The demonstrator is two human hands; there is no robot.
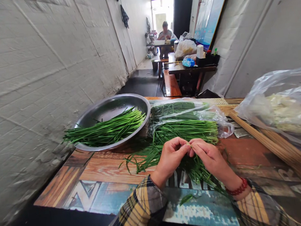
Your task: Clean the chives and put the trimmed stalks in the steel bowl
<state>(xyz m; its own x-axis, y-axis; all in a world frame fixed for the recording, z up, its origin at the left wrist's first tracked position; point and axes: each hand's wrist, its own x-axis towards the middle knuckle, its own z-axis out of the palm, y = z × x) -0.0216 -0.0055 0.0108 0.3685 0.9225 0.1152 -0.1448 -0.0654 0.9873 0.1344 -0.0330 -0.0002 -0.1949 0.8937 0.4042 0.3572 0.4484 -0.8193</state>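
Note:
My left hand (170,155) and my right hand (208,155) meet fingertip to fingertip over the table, both closed in a pinch. A small bit of green, seemingly a garlic chive (189,144), shows between them; most of it is hidden by my fingers. Just beyond lies a heap of long garlic chives (186,130), its leafy ends trailing to the left. Under and between my wrists are loose green scraps (198,170). At the left a wide metal basin (111,145) holds a bundle of garlic chives (111,127), pale ends to the right.
A clear plastic bag (174,109) covers more chives behind the heap. To the right, wooden sticks (264,134) lie near a plastic bag with pale contents (294,109). The wooden table (103,171) faces another cluttered table (178,67); a person (164,33) sits farther back.

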